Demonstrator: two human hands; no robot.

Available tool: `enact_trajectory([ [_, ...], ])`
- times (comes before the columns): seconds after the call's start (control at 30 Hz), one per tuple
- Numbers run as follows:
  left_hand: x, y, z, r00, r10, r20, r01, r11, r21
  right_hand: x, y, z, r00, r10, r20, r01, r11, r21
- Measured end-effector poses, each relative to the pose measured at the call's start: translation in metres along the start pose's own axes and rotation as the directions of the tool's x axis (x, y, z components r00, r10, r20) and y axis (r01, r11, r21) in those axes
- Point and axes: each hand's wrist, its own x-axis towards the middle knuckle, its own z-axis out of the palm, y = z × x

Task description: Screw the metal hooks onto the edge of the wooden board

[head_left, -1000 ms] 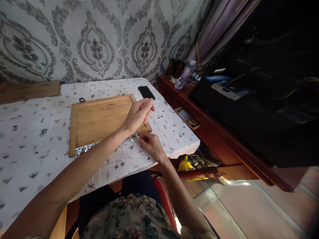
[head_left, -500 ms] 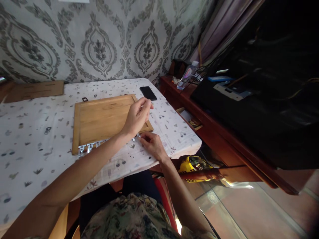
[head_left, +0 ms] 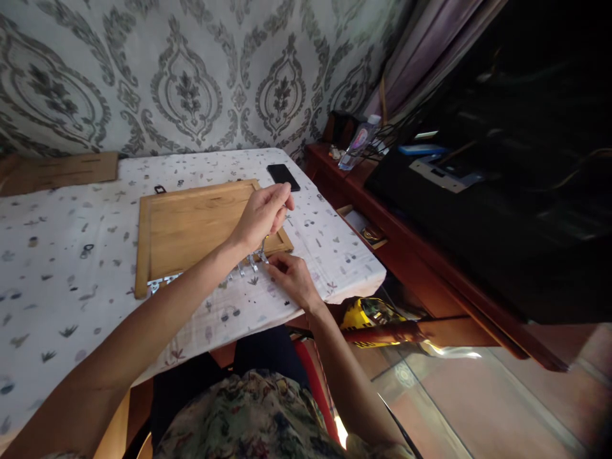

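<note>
A wooden framed board (head_left: 191,223) lies flat on the cloth-covered table. Along its near edge runs a shiny metal hook rail (head_left: 251,261), its hooks pointing toward me; my left forearm covers part of it. My left hand (head_left: 264,213) is closed above the board's right side. A thin shaft shows just below it, over the rail's right end, but what the fingers hold is mostly hidden. At that same end, my right hand (head_left: 291,277) rests low on the table, thumb and fingertips pinched on the rail.
Beyond the board lies a black phone (head_left: 283,177), and a small dark ring-like piece (head_left: 160,189) is at its far left. Brown cardboard (head_left: 62,172) sits at the back left. A clear bottle (head_left: 358,143) stands on the red-brown cabinet (head_left: 406,255) at right.
My left hand has turned slightly and its fingers are more closed; the thin shaft below it now shows. My right hand stays at the rail's end. The view has shifted slightly.
</note>
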Motion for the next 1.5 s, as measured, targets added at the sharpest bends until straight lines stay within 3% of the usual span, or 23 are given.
enact_trajectory([
  [0.13, -0.01, -0.001, 0.006, 0.98, 0.13, -0.153, -0.108, 0.983, 0.146, 0.0, 0.0, 0.001, 1.0, 0.0, -0.007, 0.0, 1.0, 0.001],
  [0.2, -0.015, -0.001, 0.01, 0.97, 0.168, -0.176, -0.137, 0.975, 0.172, 0.0, 0.0, 0.001, 1.0, -0.001, -0.011, 0.001, 1.0, 0.003],
  [0.33, -0.016, -0.003, 0.012, 0.987, 0.131, -0.096, -0.123, 0.989, 0.087, 0.0, 0.001, 0.002, 1.0, -0.006, -0.011, 0.006, 1.0, 0.004],
  [0.8, 0.0, 0.001, -0.004, 0.999, -0.044, 0.007, 0.044, 0.999, -0.003, 0.0, 0.003, 0.001, 1.0, 0.01, -0.004, -0.01, 1.0, 0.002],
  [1.0, -0.01, -0.001, 0.003, 0.966, 0.156, -0.205, -0.127, 0.981, 0.148, 0.0, 0.003, 0.002, 1.0, 0.012, -0.005, -0.012, 1.0, 0.001],
  [1.3, -0.006, -0.005, 0.01, 0.988, 0.058, -0.145, -0.046, 0.995, 0.083, 0.0, 0.0, 0.001, 1.0, 0.006, -0.007, -0.006, 1.0, 0.008],
  [1.5, 0.002, 0.001, 0.0, 0.999, -0.038, -0.003, 0.038, 0.999, 0.031, 0.0, -0.001, 0.0, 1.0, 0.01, 0.007, -0.01, 1.0, 0.01],
])
